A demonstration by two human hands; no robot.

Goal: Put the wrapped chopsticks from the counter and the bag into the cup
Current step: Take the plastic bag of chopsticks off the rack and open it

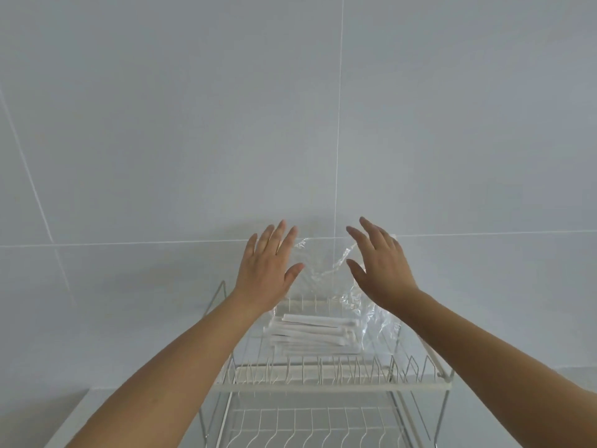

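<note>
Several white paper-wrapped chopsticks [315, 333] lie in a stack inside a clear plastic bag [326, 263] on the top tier of a wire dish rack [332, 386]. The bag's crumpled upper part stands against the wall. My left hand [269, 268] is raised on the bag's left, fingers spread, palm down, holding nothing. My right hand [379, 263] is raised on the bag's right, fingers apart, also holding nothing. Both hands hover just above and in front of the bag. No cup is in view.
The two-tier white wire rack has upright prongs along its front edge and a lower tier [310, 425] below. A light tiled wall [290, 108] rises right behind it. A pale counter edge [74, 415] shows at bottom left.
</note>
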